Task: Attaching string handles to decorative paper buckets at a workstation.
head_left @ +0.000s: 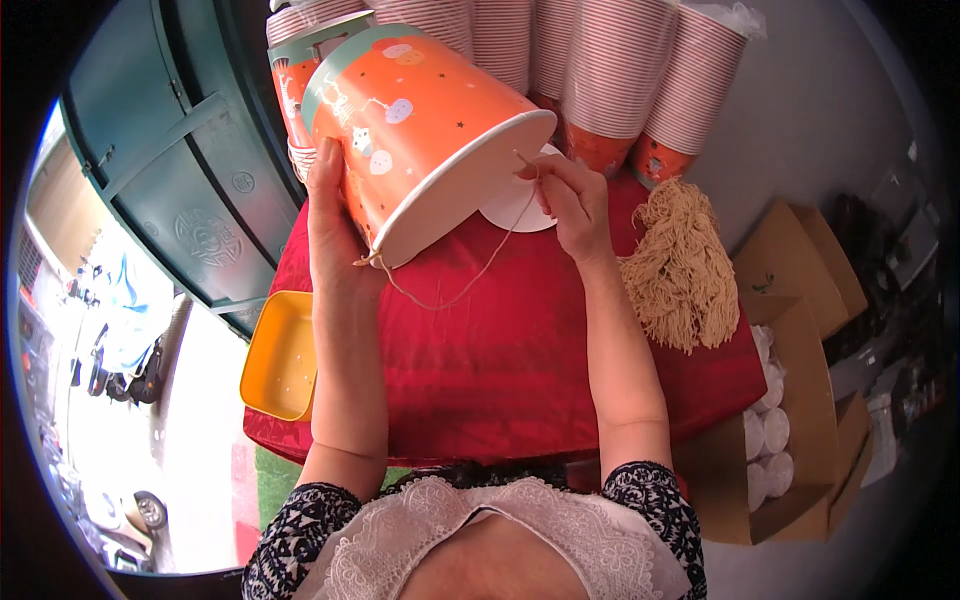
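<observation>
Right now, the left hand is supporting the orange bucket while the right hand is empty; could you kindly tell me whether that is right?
Not quite: the head view shows the right hand holding a string, so it isn't empty. The left hand does support the orange bucket.

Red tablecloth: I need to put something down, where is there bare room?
The widest bare patch of cloth lies between the forearms, nearer the person than the held orange bucket and its string. A smaller one lies right of the right forearm, below the tan yarn. Crowded: back, bucket stacks; left, yellow tub.
</observation>
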A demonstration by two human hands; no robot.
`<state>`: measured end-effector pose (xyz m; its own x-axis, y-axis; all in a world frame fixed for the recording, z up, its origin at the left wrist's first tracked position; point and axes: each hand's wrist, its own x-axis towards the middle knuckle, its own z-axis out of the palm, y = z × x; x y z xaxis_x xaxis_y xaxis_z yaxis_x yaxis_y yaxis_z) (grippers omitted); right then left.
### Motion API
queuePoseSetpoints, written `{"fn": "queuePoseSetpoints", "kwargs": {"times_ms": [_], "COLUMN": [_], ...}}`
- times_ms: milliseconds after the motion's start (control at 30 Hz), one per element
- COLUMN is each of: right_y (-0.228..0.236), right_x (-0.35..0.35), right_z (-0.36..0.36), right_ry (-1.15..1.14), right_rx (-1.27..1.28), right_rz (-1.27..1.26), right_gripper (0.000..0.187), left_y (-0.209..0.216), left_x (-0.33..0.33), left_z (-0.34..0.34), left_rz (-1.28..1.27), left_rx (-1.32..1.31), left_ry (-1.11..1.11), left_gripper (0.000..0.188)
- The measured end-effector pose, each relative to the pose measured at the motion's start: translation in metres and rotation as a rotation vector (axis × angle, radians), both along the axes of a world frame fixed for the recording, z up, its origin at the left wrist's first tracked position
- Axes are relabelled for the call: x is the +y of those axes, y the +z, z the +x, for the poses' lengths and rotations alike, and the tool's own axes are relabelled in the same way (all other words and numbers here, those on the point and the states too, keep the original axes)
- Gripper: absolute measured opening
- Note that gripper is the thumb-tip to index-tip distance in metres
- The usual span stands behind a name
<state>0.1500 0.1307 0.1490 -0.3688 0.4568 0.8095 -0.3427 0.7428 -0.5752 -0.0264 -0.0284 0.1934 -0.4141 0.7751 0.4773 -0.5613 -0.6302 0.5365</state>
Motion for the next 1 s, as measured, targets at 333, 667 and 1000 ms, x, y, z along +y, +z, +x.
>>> {"fn": "queuePoseSetpoints", "kwargs": {"times_ms": [333, 667, 1000], "right_y": [0.006, 0.003, 0.0], "right_x": [-0.018, -0.006, -0.006], "right_z": [-0.016, -0.013, 0.006], "right_ry": [-0.363, -0.307, -0.527], "right_rx": [0.039, -0.114, -0.507], "right_rz": [0.129, 0.242, 0.266], "right_gripper": [0.014, 0.01, 0.025], "left_y": [0.001, 0.002, -0.002], "left_x": [-0.001, 0.002, 0.007], "left_z": [0.006, -0.002, -0.001], "left_rz": [-0.021, -0.049, -0.066], "left_rx": [-0.017, 0.031, 0.053], "left_ry": [0.039, 0.061, 0.092], "left_gripper": [0.052, 0.054, 0.049]}}
